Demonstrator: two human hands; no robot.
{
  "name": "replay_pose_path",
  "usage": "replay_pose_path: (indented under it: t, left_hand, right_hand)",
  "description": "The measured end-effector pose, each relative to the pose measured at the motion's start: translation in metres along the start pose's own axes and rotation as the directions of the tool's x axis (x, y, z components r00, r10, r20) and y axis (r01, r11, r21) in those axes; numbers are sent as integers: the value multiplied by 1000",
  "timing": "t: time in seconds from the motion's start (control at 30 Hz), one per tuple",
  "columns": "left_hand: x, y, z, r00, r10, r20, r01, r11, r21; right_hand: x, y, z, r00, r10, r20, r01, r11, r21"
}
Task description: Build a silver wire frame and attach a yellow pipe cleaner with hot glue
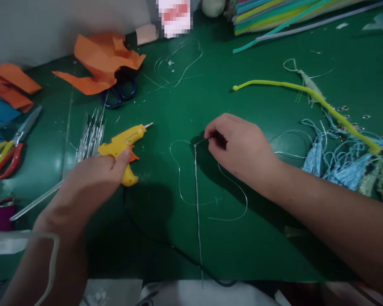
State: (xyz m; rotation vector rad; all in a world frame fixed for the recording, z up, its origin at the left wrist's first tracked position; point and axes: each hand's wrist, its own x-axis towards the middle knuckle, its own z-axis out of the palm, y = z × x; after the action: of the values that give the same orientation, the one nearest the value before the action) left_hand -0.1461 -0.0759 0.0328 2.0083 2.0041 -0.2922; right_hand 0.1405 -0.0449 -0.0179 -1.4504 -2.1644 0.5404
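My left hand (92, 178) is closed around a yellow glue gun (123, 140), its thumb by the orange trigger and its metal nozzle pointing up and right. A clear glue stick (35, 199) extends from behind that hand. Right of the gun, a thin silvery wire stem (197, 195) lies lengthwise on the green table. Fine clear thread (180, 180) meets the stem's top end and loops loosely to both sides. My right hand (239, 142) pinches this thread just right of the stem's top. A black cord (156, 240) runs beneath the stem's lower part.
Bundled silvery wires (91, 134) lie behind my left hand. Orange paper (98, 63) partly covers blue-handled scissors (119, 94). Red-and-yellow scissors (9, 153) lie far left. Right are a yellow pipe cleaner (274, 83), blue tassels (338, 170) and small metal rings (366, 116).
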Motion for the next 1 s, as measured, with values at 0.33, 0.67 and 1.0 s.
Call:
replay_pose_path:
  t: [0.33,0.67,1.0]
  left_hand:
    - [-10,63,-3,860,277,-429,-230,960,159]
    - [44,79,14,867,424,-264,-434,901,20]
    - [41,88,10,872,455,-180,-441,890,116]
  right_hand:
    - [-1,4,3,998,-52,-30,52,999,8]
    - [0,2,4,998,-37,-40,36,999,-21]
    - [1,0,0,1000,-29,-2,29,998,-47]
